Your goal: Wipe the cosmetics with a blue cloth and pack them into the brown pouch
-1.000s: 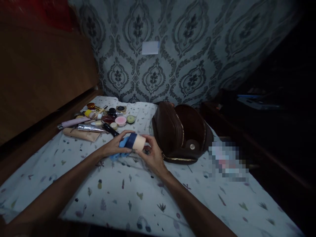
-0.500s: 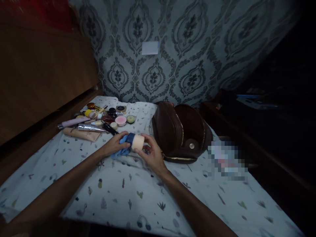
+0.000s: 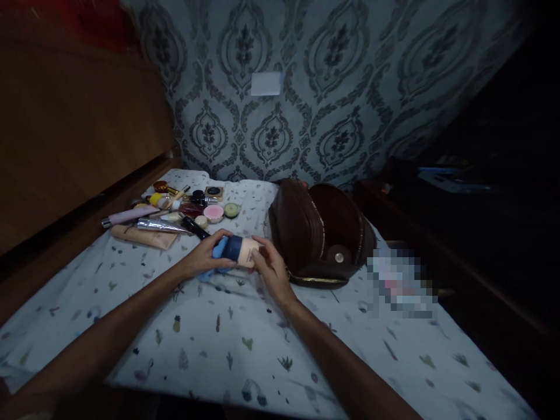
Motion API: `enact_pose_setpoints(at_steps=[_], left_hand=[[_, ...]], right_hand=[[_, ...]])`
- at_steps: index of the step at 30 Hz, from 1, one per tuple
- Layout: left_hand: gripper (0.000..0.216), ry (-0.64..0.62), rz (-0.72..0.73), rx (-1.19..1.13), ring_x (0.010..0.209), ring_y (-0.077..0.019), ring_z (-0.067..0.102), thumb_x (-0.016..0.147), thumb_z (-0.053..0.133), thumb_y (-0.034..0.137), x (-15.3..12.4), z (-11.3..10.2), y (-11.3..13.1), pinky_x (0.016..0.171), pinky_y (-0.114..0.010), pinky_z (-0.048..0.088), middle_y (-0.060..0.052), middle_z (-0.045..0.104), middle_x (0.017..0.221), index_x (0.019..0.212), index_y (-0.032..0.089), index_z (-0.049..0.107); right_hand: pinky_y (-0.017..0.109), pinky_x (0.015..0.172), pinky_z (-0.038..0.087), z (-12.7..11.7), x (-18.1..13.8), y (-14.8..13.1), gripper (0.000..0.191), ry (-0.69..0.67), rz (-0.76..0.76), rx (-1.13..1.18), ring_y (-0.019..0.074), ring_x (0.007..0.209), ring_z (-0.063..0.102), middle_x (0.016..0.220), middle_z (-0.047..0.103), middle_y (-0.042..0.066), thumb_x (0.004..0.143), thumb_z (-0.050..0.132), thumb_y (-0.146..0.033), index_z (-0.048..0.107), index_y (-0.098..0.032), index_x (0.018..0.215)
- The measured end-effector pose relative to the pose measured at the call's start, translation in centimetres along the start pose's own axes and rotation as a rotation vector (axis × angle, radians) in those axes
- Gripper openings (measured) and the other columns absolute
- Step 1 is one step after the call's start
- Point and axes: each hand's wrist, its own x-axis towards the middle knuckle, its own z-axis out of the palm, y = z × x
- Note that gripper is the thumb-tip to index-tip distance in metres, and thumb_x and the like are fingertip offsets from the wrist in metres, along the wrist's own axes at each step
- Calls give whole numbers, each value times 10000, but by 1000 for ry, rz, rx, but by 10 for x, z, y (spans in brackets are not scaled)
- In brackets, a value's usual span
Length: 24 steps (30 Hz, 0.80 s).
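My left hand (image 3: 202, 255) is closed round a blue cloth (image 3: 217, 252) pressed against the dark-capped end of a beige bottle (image 3: 244, 251). My right hand (image 3: 271, 271) grips the other end of that bottle with its fingers curled. Both hands hover just above a white printed sheet (image 3: 245, 344), in front of an open brown bag (image 3: 321, 233).
A pile of cosmetics (image 3: 175, 213) with tubes, small jars and compacts lies at the back left of the sheet. A wooden headboard (image 3: 74, 134) rises on the left, patterned wallpaper (image 3: 332, 87) behind. A blurred patch (image 3: 400, 283) lies right of the bag. Dark furniture stands at right.
The bottle has turned between my hands, so its side now shows instead of its round pale end. Both hands stay in about the same place.
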Motion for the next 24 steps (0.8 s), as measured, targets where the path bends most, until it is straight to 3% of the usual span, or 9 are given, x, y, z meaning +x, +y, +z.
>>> enact_pose_setpoints(at_steps=[5, 8, 14, 17, 21, 24], left_hand=[[585, 22, 0, -37, 921, -208, 551, 707, 762, 509, 1, -2, -3, 810, -289, 444, -14, 573, 1014, 1140, 186, 538], [598, 29, 5, -30, 940, -217, 550, 685, 771, 509, 2, -2, -2, 829, -297, 439, -17, 574, 1023, 1133, 187, 540], [591, 34, 19, -24, 994, -242, 560, 694, 770, 497, 1, -1, 3, 869, -315, 446, -39, 607, 1066, 1154, 188, 565], [589, 25, -1, -34, 966, -238, 567, 697, 769, 498, 0, -1, 2, 848, -316, 458, -36, 606, 1039, 1153, 184, 567], [579, 31, -27, -60, 957, -229, 567, 707, 762, 500, 1, -2, -1, 827, -306, 465, -21, 593, 1023, 1154, 191, 560], [565, 41, -8, -34, 968, -232, 567, 710, 759, 502, 2, -2, -1, 855, -314, 460, -21, 600, 1023, 1141, 187, 574]], right_hand=[[295, 708, 545, 3, 2, -1, 698, -54, -12, 125, 169, 876, 616, 1215, 530, 73, 718, 768, -472, 481, -279, 1324], [285, 688, 544, 4, 2, -1, 667, -64, -23, 134, 165, 856, 612, 1125, 550, 54, 699, 787, -457, 499, -278, 1273], [279, 516, 495, 4, 1, -4, 519, -81, 72, 146, 139, 597, 578, 836, 592, 9, 763, 704, -569, 518, -243, 1120], [277, 552, 509, 4, 2, -5, 500, -86, 81, 165, 160, 691, 614, 911, 605, 31, 751, 715, -561, 534, -232, 1079], [267, 622, 526, 5, 3, -3, 651, -53, 50, 192, 166, 833, 621, 1122, 551, 51, 661, 809, -472, 505, -263, 1198], [271, 634, 530, 4, 3, -3, 660, -61, 33, 169, 165, 825, 620, 1101, 556, 45, 654, 816, -467, 499, -276, 1200]])
